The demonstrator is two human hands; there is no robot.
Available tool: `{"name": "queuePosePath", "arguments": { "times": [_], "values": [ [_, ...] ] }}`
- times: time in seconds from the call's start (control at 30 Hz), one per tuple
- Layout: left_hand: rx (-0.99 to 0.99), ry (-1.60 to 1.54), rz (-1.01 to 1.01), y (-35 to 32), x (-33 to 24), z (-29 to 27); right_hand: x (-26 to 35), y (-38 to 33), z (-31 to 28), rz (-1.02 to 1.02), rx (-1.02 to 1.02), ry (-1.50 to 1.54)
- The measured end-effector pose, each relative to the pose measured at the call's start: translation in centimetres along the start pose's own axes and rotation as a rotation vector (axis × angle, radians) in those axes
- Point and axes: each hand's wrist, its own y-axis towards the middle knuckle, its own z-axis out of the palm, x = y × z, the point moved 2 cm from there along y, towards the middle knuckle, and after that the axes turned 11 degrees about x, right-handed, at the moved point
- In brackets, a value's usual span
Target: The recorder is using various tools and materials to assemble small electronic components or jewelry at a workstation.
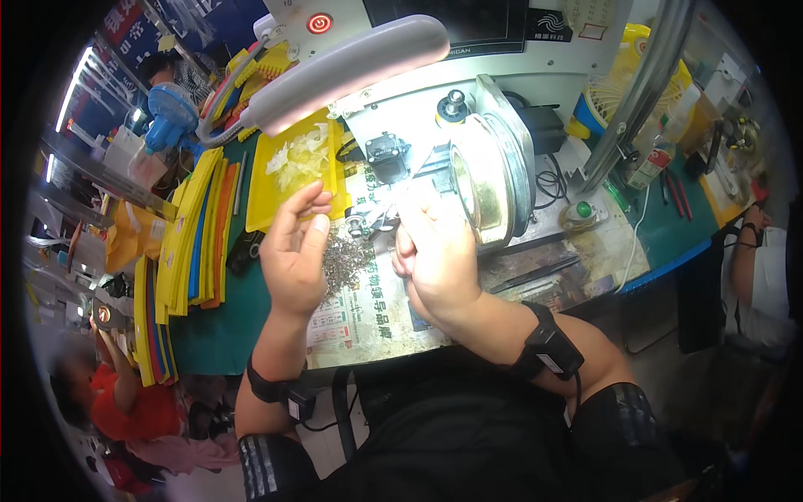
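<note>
My left hand (294, 251) is raised over the bench, its fingers pinched together; whether a small piece sits between them I cannot tell. It hovers just below a yellow tray (266, 194) of pale translucent pieces (299, 159). My right hand (435, 255) is curled in front of a round metal machine head (489, 180), fingers near a small metal fixture (368, 222); what it grips is hidden. A heap of small dark metal parts (341, 259) lies on newspaper (360, 322) between both hands.
A pink lamp arm (351, 67) reaches over the bench. Stacked yellow, blue and orange trays (196, 243) stand at the left. A green button (583, 209), cables and a yellow fan (623, 92) are at the right. Other people sit at far left and far right.
</note>
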Motion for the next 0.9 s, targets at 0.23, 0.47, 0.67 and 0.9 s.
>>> {"name": "queuePosePath", "arguments": {
  "times": [0.23,0.47,0.67,0.9],
  "values": [
    [0.553,0.074,-0.203,7.0,-0.9,0.2,-1.0,-0.2,-1.8,0.095,-0.068,-0.013],
    [0.819,-0.428,-0.366,8.2,1.8,1.9,-1.3,2.2,-2.4,0.165,-0.046,-0.227],
    [0.319,0.792,0.524,2.0,-6.0,2.4,1.1,-1.9,-2.3,0.202,0.121,-0.134],
    [0.382,0.584,0.622,-1.7,-3.7,5.3,0.9,-2.7,-2.4,0.123,0.287,-0.023]
  ]
}}
